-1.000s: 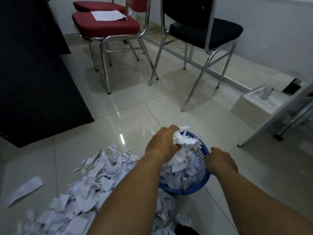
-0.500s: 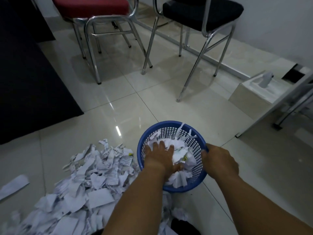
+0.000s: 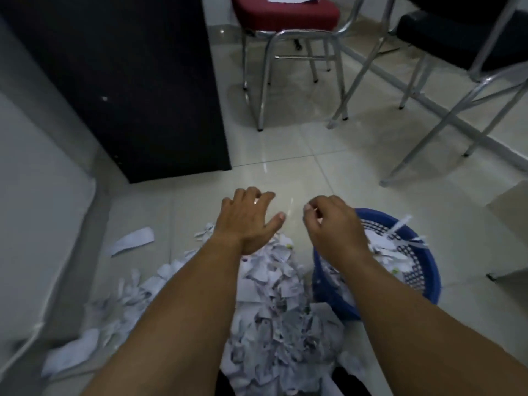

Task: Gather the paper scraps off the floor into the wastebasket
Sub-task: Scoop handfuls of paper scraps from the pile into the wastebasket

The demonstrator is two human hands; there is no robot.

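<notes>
We hold our left hand [image 3: 245,221] wide, fingers spread and palm down, over the far edge of the scraps [image 3: 271,298] heaped just left of the basket [image 3: 423,284]. We judge it is set that way to rake or scoop a good clump in one go. Our right hand [image 3: 333,224] hangs above the basket's left rim with its fingers curled toward the thumb, and we cannot tell whether a small bit is pinched there or nothing at all. The basket stands upright on the floor [image 3: 300,167], touching the heap, so each load has only a short way to travel. It is already well filled with white paper, and a few strips poke up over its far rim. Most of the job, we think, lies ahead: the heap runs from the basket's left wall back toward us, and one longer strip [image 3: 133,240] lies apart, well left of the basket. Piling more in may spill paper over the rim, so pressing the load down could help.
</notes>
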